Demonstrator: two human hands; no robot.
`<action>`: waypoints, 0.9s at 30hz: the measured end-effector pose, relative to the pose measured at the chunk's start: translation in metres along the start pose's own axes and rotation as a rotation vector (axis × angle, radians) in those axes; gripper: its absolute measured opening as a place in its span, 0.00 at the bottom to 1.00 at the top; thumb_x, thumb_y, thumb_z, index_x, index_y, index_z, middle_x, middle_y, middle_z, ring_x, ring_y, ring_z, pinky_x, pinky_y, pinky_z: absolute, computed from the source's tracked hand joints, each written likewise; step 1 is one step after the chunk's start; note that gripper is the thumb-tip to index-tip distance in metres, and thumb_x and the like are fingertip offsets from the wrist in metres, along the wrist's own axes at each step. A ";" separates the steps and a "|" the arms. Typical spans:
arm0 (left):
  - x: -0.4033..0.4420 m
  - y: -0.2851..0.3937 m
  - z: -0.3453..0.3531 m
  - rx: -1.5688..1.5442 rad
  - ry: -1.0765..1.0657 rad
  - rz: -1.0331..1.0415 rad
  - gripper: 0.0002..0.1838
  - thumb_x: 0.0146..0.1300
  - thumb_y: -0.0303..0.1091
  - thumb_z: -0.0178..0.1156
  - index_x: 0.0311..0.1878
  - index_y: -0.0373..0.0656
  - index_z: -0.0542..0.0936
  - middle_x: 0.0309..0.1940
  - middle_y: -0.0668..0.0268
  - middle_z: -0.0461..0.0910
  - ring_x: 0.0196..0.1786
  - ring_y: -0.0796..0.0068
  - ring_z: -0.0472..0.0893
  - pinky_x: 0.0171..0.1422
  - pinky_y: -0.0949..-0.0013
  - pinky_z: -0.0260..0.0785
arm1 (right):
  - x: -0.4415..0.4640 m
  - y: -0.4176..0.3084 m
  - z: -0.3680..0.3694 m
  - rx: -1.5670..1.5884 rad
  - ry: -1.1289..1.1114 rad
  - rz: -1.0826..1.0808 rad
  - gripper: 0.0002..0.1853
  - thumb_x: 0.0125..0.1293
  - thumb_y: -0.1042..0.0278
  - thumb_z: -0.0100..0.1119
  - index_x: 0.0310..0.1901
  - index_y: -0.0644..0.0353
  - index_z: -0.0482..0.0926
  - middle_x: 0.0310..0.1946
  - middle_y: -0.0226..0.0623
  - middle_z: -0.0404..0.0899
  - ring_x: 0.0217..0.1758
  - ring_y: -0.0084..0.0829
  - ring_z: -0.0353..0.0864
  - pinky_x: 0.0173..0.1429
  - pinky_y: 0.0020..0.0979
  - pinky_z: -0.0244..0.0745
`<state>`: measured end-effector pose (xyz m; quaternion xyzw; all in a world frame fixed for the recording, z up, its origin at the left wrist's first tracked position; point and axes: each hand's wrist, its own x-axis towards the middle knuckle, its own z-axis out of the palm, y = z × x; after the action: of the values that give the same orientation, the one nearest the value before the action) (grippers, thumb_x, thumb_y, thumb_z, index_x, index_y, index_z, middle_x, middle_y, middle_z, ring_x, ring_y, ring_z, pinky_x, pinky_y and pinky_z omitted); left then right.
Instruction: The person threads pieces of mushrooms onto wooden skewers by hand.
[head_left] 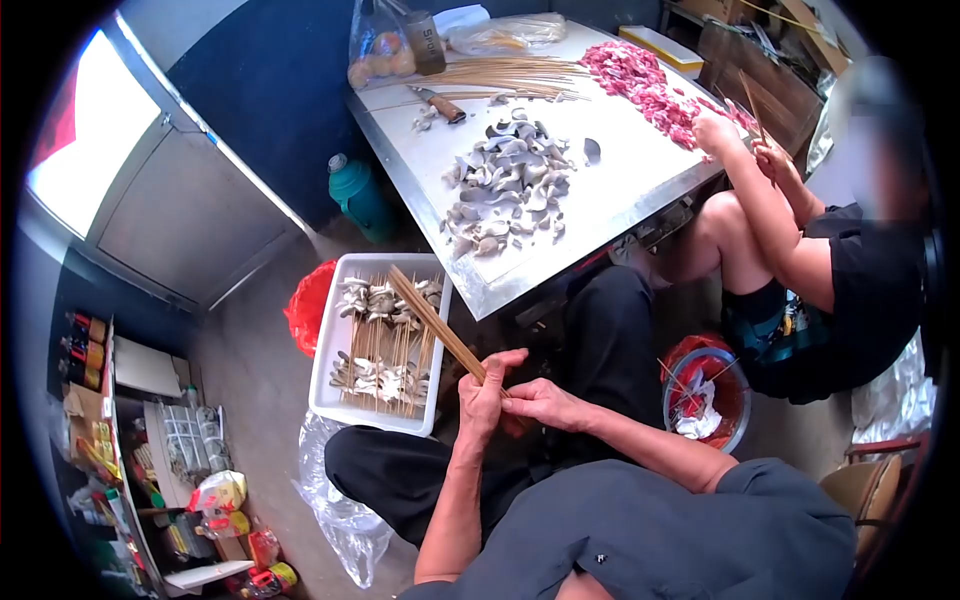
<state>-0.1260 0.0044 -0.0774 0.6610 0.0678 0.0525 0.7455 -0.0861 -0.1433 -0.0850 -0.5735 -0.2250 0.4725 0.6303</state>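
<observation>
Stick bundle (442,332): clamped in left hand (481,402) (upper end slanted over white tray (373,420)) | right hand (546,404): held just beside, grip cannot be told

Matt wooden skewers (437,325) beside a glossy white plastic tray (328,385).

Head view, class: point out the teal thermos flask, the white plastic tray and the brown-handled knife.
Teal thermos flask (362,203): head view, middle of body.
White plastic tray (370,419): head view, near rim.
Brown-handled knife (451,110): head view, handle.
</observation>
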 end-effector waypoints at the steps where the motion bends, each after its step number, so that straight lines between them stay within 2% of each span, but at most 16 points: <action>1: 0.000 -0.002 -0.001 0.011 -0.008 0.002 0.26 0.74 0.50 0.46 0.46 0.35 0.82 0.47 0.60 0.83 0.52 0.71 0.79 0.60 0.68 0.67 | 0.001 0.000 -0.001 -0.041 -0.029 -0.003 0.18 0.73 0.54 0.49 0.34 0.60 0.79 0.27 0.29 0.80 0.29 0.19 0.77 0.33 0.23 0.70; 3: 0.001 -0.004 0.001 -0.013 -0.020 -0.052 0.27 0.74 0.51 0.45 0.47 0.35 0.82 0.46 0.60 0.83 0.49 0.72 0.80 0.55 0.68 0.71 | -0.002 -0.006 0.003 -0.023 0.026 -0.019 0.17 0.73 0.55 0.49 0.34 0.60 0.79 0.26 0.27 0.78 0.28 0.19 0.75 0.32 0.23 0.69; 4: -0.002 -0.002 0.004 0.002 -0.011 -0.085 0.27 0.74 0.52 0.44 0.48 0.35 0.83 0.43 0.60 0.84 0.44 0.73 0.81 0.49 0.69 0.73 | -0.002 -0.009 0.006 -0.007 0.074 -0.021 0.16 0.73 0.56 0.50 0.35 0.59 0.78 0.25 0.26 0.77 0.26 0.18 0.73 0.31 0.23 0.67; 5: -0.003 0.001 0.005 0.012 -0.017 -0.084 0.27 0.74 0.52 0.44 0.48 0.35 0.83 0.43 0.60 0.84 0.44 0.73 0.81 0.49 0.69 0.73 | 0.000 -0.008 0.009 -0.001 0.077 -0.031 0.16 0.73 0.56 0.50 0.35 0.59 0.78 0.25 0.26 0.77 0.26 0.18 0.73 0.31 0.23 0.67; 7: -0.004 0.007 0.007 -0.003 -0.023 -0.217 0.27 0.74 0.51 0.45 0.47 0.36 0.83 0.40 0.60 0.84 0.39 0.76 0.81 0.46 0.72 0.74 | 0.003 -0.006 0.014 0.172 0.227 -0.059 0.13 0.73 0.58 0.51 0.35 0.57 0.76 0.24 0.23 0.73 0.23 0.17 0.69 0.30 0.21 0.65; 9: 0.001 0.009 0.006 -0.049 -0.020 -0.232 0.27 0.74 0.50 0.46 0.46 0.35 0.83 0.37 0.60 0.85 0.39 0.76 0.81 0.47 0.72 0.74 | 0.004 -0.006 0.013 0.239 0.193 -0.059 0.10 0.72 0.59 0.52 0.37 0.56 0.75 0.23 0.21 0.70 0.22 0.15 0.66 0.27 0.19 0.62; 11: 0.009 0.014 0.001 -0.069 -0.019 -0.067 0.26 0.73 0.49 0.46 0.44 0.32 0.83 0.39 0.58 0.84 0.41 0.72 0.82 0.49 0.70 0.75 | 0.002 -0.008 0.015 0.298 0.168 -0.049 0.11 0.72 0.59 0.52 0.36 0.55 0.74 0.23 0.22 0.70 0.22 0.13 0.65 0.26 0.18 0.59; 12: 0.013 0.019 0.000 -0.260 0.041 -0.110 0.26 0.73 0.48 0.47 0.41 0.30 0.83 0.41 0.55 0.84 0.44 0.67 0.83 0.52 0.66 0.74 | 0.003 -0.008 0.015 0.235 0.154 -0.081 0.11 0.72 0.59 0.51 0.35 0.56 0.74 0.23 0.22 0.71 0.22 0.13 0.65 0.25 0.18 0.59; 13: 0.016 0.024 -0.004 -0.313 0.075 -0.077 0.26 0.74 0.47 0.46 0.39 0.30 0.82 0.43 0.52 0.83 0.45 0.64 0.82 0.53 0.63 0.74 | 0.002 -0.009 0.015 0.239 0.157 -0.085 0.11 0.72 0.59 0.51 0.35 0.56 0.74 0.23 0.22 0.71 0.22 0.13 0.65 0.25 0.18 0.59; 15: 0.023 0.024 -0.014 -0.212 0.080 0.035 0.26 0.75 0.47 0.45 0.39 0.30 0.82 0.44 0.52 0.83 0.44 0.65 0.82 0.52 0.64 0.74 | 0.002 -0.012 0.016 0.205 0.142 -0.062 0.11 0.72 0.59 0.52 0.34 0.56 0.73 0.23 0.22 0.72 0.22 0.12 0.65 0.25 0.18 0.59; 19: 0.023 0.027 -0.006 -0.054 0.046 0.030 0.28 0.75 0.49 0.43 0.41 0.30 0.82 0.43 0.53 0.83 0.43 0.66 0.82 0.52 0.65 0.74 | 0.005 -0.014 0.020 0.255 0.172 -0.068 0.12 0.72 0.59 0.52 0.34 0.56 0.73 0.23 0.23 0.72 0.22 0.13 0.65 0.26 0.18 0.60; 22: 0.024 0.032 -0.003 -0.009 -0.017 0.001 0.32 0.74 0.54 0.42 0.43 0.29 0.81 0.42 0.54 0.83 0.43 0.68 0.82 0.52 0.67 0.73 | 0.005 -0.023 0.018 0.306 0.223 -0.096 0.11 0.72 0.60 0.53 0.34 0.57 0.73 0.23 0.23 0.72 0.23 0.13 0.66 0.27 0.18 0.61; 23: 0.026 0.038 -0.008 -0.069 -0.023 -0.022 0.32 0.73 0.54 0.43 0.44 0.29 0.81 0.41 0.54 0.83 0.43 0.68 0.82 0.52 0.67 0.74 | 0.003 -0.029 0.015 0.268 0.265 -0.142 0.11 0.71 0.61 0.53 0.34 0.58 0.74 0.23 0.23 0.72 0.24 0.13 0.66 0.28 0.18 0.62; 25: 0.039 0.047 -0.014 -0.193 0.108 -0.013 0.31 0.73 0.54 0.44 0.44 0.30 0.80 0.37 0.55 0.83 0.39 0.70 0.82 0.49 0.68 0.73 | 0.000 -0.038 0.007 0.208 0.345 -0.211 0.10 0.71 0.63 0.53 0.35 0.60 0.74 0.23 0.24 0.72 0.26 0.14 0.68 0.31 0.20 0.65; 27: 0.062 0.069 -0.022 0.080 0.247 0.136 0.16 0.72 0.38 0.51 0.42 0.32 0.78 0.28 0.60 0.81 0.26 0.76 0.79 0.34 0.73 0.73 | -0.002 -0.043 -0.002 0.160 0.424 -0.260 0.09 0.71 0.64 0.54 0.36 0.61 0.74 0.24 0.24 0.73 0.27 0.14 0.69 0.33 0.20 0.67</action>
<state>-0.0682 0.0443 -0.0135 0.6817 0.1161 0.1811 0.6993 -0.0711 -0.1415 -0.0441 -0.5741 -0.1217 0.2730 0.7623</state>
